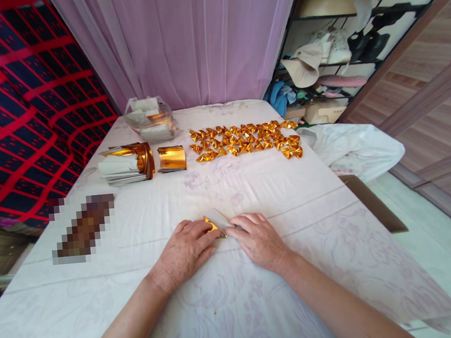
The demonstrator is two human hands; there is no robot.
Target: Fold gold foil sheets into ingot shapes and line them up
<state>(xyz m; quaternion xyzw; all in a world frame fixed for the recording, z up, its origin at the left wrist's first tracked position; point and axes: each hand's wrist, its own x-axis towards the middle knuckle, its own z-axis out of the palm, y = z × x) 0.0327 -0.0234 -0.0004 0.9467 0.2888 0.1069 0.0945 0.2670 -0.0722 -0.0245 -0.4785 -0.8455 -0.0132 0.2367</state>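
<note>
A sheet of gold foil paper (219,219), white on its back, lies partly folded on the cloth between my hands. My left hand (187,248) presses its left side, where a gold folded flap shows under the fingertips. On the right edge, the fingers of my right hand (260,239) are closed together on the paper. Beyond my hands, several folded gold foil pieces (242,138) stand in rows. To their left sit a small stack of gold foil sheets (172,158) and a larger fanned stack of foil paper (125,167), its white backs showing.
A clear plastic bag (152,117) with more paper stands at the back left of the cloth-covered table (142,208). A blurred-out item (84,226) lies at the left edge. Past the right edge are a white plastic bag (358,147) and a shelf (330,65) with shoes and a cap.
</note>
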